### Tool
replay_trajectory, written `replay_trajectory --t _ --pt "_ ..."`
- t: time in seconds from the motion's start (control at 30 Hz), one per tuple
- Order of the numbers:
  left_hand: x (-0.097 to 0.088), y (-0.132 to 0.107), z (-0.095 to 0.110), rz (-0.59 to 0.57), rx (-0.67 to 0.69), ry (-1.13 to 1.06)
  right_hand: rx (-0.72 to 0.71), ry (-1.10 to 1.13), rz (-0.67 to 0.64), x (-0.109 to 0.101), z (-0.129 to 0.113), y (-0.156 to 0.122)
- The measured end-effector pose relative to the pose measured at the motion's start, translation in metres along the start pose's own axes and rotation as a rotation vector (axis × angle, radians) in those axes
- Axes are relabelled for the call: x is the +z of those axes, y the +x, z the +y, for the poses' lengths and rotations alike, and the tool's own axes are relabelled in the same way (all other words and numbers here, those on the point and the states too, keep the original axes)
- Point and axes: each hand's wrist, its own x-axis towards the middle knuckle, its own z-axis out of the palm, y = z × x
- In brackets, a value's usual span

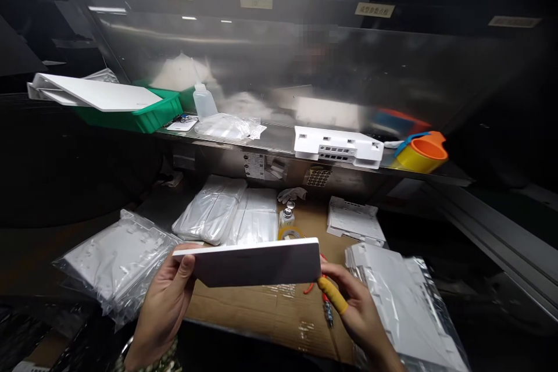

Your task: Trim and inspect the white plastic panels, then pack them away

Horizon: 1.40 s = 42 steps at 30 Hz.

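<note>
I hold a flat white rectangular panel (255, 260) level above the cardboard-covered bench (270, 314), its long edge toward me. My left hand (168, 299) grips its left end, thumb on top. My right hand (353, 305) holds the right end; a yellow cot covers one finger. Something red and a small tool tip show under the right hand, too hidden to name.
Bagged white panels (115, 261) lie at left, more bagged parts (226, 215) behind, a stack of white covers (405, 302) at right. On the metal shelf (270, 136) sit a green bin (139, 113), a bottle (204, 102), a white housing (337, 146) and tape rolls (422, 154).
</note>
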Motion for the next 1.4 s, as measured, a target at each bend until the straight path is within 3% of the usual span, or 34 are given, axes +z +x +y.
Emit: replay_trajectory --t 0.17,0.27,0.43,0.77,0.97,1.1,1.2,1.3,1.4 --pt "0.007 -0.008 -0.004 -0.084 0.309 0.009 -0.041 -0.090 0.042 0.002 0.017 0.003" --pt "0.015 -0.015 0.003 -0.108 0.400 0.053 -0.053 -0.094 0.054 0.001 0.018 0.007" --pt "0.021 -0.019 0.011 -0.140 0.437 0.109 -0.077 -0.090 0.045 -0.001 0.022 0.010" --pt "0.021 -0.018 0.009 -0.170 0.436 0.150 0.018 -0.149 0.034 0.002 0.042 0.010" --pt "0.010 -0.016 0.007 -0.106 0.389 0.224 0.031 -0.217 -0.023 -0.002 0.056 0.013" --pt "-0.021 -0.013 0.005 0.104 0.346 0.320 0.267 -0.487 0.005 -0.004 0.084 0.045" --pt "-0.039 -0.013 0.004 0.301 0.361 0.453 0.456 -0.683 0.007 0.011 0.120 0.088" --pt "-0.043 -0.011 -0.004 0.314 0.432 0.511 0.523 -0.813 -0.101 0.043 0.155 0.125" --pt "-0.037 -0.004 -0.025 0.264 0.470 0.528 0.556 -0.915 -0.199 0.074 0.177 0.139"
